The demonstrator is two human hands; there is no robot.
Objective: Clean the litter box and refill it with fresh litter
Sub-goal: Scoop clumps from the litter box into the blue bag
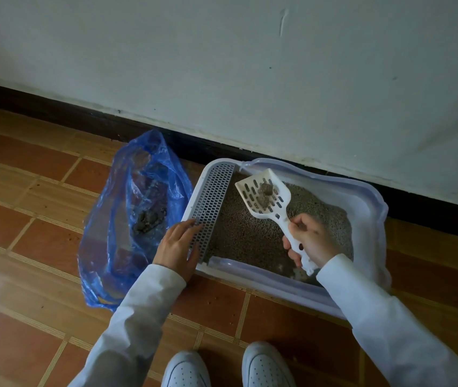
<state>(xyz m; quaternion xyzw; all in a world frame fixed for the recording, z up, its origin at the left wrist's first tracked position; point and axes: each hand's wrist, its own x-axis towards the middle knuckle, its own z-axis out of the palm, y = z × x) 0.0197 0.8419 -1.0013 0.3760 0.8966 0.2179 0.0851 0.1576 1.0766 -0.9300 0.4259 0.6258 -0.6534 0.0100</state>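
Head view, left to right: blue bag (135,219) lies open just beside the litter box (367,208) to catch waste, left hand (177,247) rests flat-fingered on the grate (214,202) — steadying it — while right hand (310,241) grips the scoop (267,194), clumps (265,191) held above the litter (253,233).

Right hand (310,241) grips the handle of a white slotted scoop (267,196), held above the grey litter (250,233) with a clump (266,189) sitting in its bowl. Left hand (176,247) rests flat, fingers straight, on the grated step (212,202) at the left end of the white litter box (367,196). Box sits on brown tiled floor (27,219) against a white wall (222,65) with dark skirting. Just left of the box, an open blue plastic bag (127,219) with dark clumps inside. Two white shoes (264,367) at bottom edge.
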